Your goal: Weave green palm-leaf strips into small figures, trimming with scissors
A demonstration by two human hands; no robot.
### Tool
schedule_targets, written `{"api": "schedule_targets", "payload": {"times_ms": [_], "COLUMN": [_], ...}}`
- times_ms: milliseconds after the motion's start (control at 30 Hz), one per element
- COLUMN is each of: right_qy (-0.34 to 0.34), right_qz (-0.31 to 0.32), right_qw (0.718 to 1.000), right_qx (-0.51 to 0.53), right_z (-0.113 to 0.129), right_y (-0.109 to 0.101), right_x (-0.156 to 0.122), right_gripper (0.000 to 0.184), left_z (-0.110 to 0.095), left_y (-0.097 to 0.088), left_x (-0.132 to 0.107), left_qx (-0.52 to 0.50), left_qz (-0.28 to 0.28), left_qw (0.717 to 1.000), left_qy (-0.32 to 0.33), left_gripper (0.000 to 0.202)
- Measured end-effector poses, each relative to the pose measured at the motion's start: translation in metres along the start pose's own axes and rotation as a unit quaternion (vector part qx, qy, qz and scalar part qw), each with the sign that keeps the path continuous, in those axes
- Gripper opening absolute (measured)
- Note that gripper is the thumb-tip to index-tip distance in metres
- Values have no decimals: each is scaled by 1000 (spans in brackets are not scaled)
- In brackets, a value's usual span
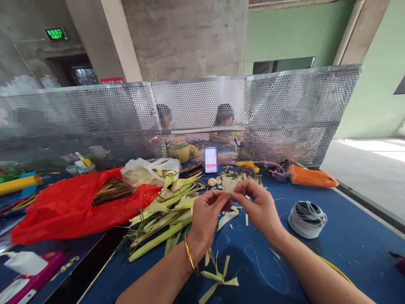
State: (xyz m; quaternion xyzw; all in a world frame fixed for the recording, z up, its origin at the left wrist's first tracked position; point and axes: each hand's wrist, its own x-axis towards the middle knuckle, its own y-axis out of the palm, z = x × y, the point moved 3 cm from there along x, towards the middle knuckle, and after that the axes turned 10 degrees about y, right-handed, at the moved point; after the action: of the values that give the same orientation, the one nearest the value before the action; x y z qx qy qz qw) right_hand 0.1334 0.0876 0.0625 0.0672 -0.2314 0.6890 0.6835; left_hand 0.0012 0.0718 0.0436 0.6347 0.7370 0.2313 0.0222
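Observation:
Between my two hands, over the middle of the blue table, a small pale piece of corn husk [228,185] is pinched at its lower edge. My left hand [209,213], with a gold bangle on the wrist, grips it with thumb and forefinger. My right hand [255,204] pinches the same piece from the other side, fingertips nearly touching the left ones. Just left of my hands lies a heap of green-yellow corn husks [167,211]. Below them on the table rests a star-like form of husk strips [219,278]. Husk scraps [228,217] are scattered underneath.
A spool of pale thread [306,219] stands at right, near an orange packet [312,176]. A yellow-handled tool [248,165] and a phone [211,159] are at the back. Red plastic bag [79,207] spreads left. Behind a perforated metal screen [196,101] sit two people.

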Motion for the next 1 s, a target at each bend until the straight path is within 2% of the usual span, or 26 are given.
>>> {"api": "schedule_targets", "payload": {"times_ms": [200, 367, 467, 633, 867, 1000], "right_qy": [-2, -79, -115, -99, -2, 3], "right_qz": [-3, 24, 41, 40, 29, 9], "right_qw": [1000, 996, 990, 991, 1000, 1000], "right_qx": [5, -25, -65, -80, -6, 6], "right_z": [1, 4, 6, 3, -4, -1], "right_y": [1, 0, 0, 0, 3, 3], "right_x": [-1, -1, -1, -1, -2, -2], "right_gripper": [9, 2, 5, 8, 8, 9], "left_z": [2, 1, 0, -1, -5, -3], "left_y": [-1, -2, -2, -4, -1, -1], "left_x": [0, 0, 0, 2, -1, -2], "left_qx": [3, -69, -84, -38, 15, 15], "left_qz": [-1, -16, -11, 9, 3, 6], "left_qw": [1000, 992, 990, 996, 1000, 1000], "left_qy": [-23, -105, -115, -86, -11, -2], "left_gripper": [21, 17, 17, 14, 9, 11]}}
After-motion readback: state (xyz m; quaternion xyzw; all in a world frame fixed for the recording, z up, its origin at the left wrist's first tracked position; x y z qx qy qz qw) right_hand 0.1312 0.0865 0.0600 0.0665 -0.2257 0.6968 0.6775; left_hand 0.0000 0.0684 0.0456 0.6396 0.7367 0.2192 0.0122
